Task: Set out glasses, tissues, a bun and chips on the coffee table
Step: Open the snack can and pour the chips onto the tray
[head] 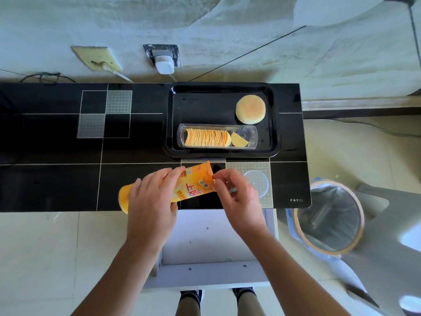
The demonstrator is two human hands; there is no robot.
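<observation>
Hands over black glass table

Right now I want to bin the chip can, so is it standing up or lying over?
Lying over. The chip can slants across the table edge, held by the left hand, with the right hand at its mouth.

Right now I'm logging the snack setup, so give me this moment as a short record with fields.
left hand: left hand grips the yellow chip can around its middle
right hand: right hand pinches the can's open rim
chips: stacked in a clear chip tray on the black serving tray
bun: bun lies on the serving tray, apart from the chips
lid: clear lid lies on the coffee table
bin: bin stands on the floor
</observation>
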